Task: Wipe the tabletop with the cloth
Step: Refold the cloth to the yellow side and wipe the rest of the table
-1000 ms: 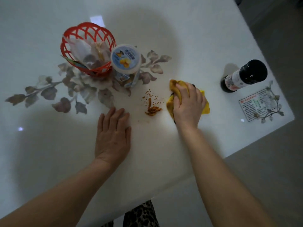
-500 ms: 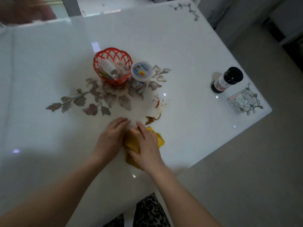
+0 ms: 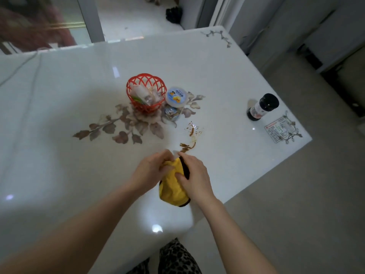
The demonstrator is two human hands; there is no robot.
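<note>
Head view, the only 1. Yellow cloth (image 3: 173,186) with a dark trim, bunched up between both hands above the near edge of the white tabletop (image 3: 227,80), its lower part hanging in a loose fold toward the surface. Left hand (image 3: 152,171) curled round the cloth's upper left, fingers bent and pinching fabric. Right hand (image 3: 194,177) gripping the upper right along the dark trim, thumb pressed into the yellow.

Brown crumbs and smears (image 3: 189,138) lying just beyond the hands, not yet cleared. Farther off, a red basket (image 3: 146,93) with a small white tub (image 3: 176,96) just beside it; a dark bottle (image 3: 262,106) and a printed card (image 3: 278,130) near the right corner.

Likely handling: soft, light, limp, no shape of its own, prone to flop and bunch. Best folded into a flat pad and held from above under a spread palm, pressing down for the wipe; a pinch at 1 edge probably just drags it.

Hard to make out: fingertips buried in the folds, so depth of grip unclear. Whether the cloth's lowest fold touches the tabletop, impossible to tell. Any soiling on the cloth hidden. Basket contents blurred, card text unreadable.
</note>
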